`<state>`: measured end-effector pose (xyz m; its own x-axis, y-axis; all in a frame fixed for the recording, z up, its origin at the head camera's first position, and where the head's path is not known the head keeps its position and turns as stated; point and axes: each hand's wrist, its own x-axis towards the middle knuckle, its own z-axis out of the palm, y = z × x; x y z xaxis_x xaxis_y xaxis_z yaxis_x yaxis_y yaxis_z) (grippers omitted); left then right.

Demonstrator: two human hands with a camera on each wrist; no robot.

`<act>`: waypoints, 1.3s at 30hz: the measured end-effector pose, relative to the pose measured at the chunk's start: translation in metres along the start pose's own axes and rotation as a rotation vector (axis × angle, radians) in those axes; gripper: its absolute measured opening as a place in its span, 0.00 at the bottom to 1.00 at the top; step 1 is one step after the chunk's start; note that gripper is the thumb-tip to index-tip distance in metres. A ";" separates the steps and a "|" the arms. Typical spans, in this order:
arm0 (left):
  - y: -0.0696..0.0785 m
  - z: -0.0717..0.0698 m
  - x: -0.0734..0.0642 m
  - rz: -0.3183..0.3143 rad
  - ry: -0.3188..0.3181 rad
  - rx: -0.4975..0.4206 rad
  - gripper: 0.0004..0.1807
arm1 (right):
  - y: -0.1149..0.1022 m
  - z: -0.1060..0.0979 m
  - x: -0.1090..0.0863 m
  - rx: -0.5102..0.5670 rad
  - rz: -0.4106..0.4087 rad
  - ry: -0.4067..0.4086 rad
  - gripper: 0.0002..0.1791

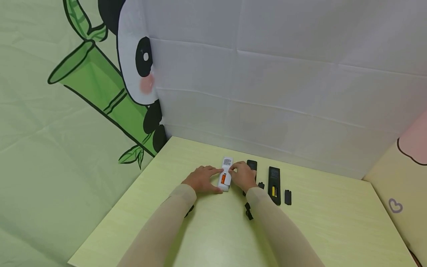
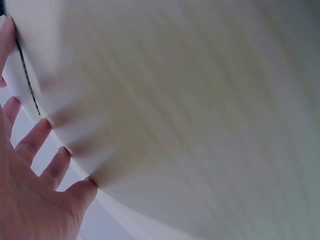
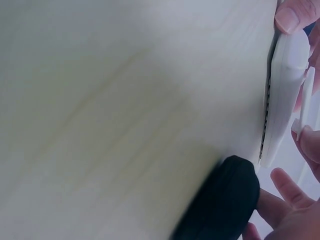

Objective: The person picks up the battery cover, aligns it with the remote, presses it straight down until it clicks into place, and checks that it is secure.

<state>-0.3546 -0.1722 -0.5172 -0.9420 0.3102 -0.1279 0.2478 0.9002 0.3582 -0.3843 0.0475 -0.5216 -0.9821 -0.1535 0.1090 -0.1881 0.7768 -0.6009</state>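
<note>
Lying back-up | white remote (image 1: pixel 227 166) | between left hand (image 1: pixel 203 179) and right hand (image 1: pixel 244 175)

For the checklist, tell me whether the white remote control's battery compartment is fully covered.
No, an orange battery shows exposed in the back of the white remote control.

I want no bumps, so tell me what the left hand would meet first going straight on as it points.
The left hand would likely meet the white remote first; its index fingertip appears right at the remote's left edge, though the head view leaves actual contact unclear.
</note>
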 end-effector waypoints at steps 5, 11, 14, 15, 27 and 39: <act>-0.001 0.001 0.000 -0.003 0.001 -0.006 0.53 | 0.000 0.000 0.000 0.002 0.002 0.000 0.08; -0.003 0.003 0.002 -0.004 -0.002 -0.007 0.54 | -0.003 -0.002 0.000 0.004 0.008 -0.010 0.08; -0.004 0.004 0.003 -0.005 0.001 -0.010 0.54 | -0.005 -0.004 -0.002 0.022 0.010 -0.016 0.08; -0.004 0.004 0.003 -0.005 0.002 -0.013 0.54 | -0.005 -0.004 -0.003 0.028 0.010 -0.015 0.08; -0.006 0.004 0.004 0.002 0.012 -0.019 0.54 | -0.005 -0.003 -0.003 0.015 0.004 -0.012 0.09; -0.004 0.003 0.004 0.001 0.009 0.000 0.54 | -0.003 -0.001 0.001 0.012 0.014 -0.015 0.09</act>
<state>-0.3588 -0.1736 -0.5222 -0.9437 0.3082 -0.1198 0.2484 0.8999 0.3585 -0.3843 0.0453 -0.5189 -0.9844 -0.1518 0.0890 -0.1743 0.7713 -0.6121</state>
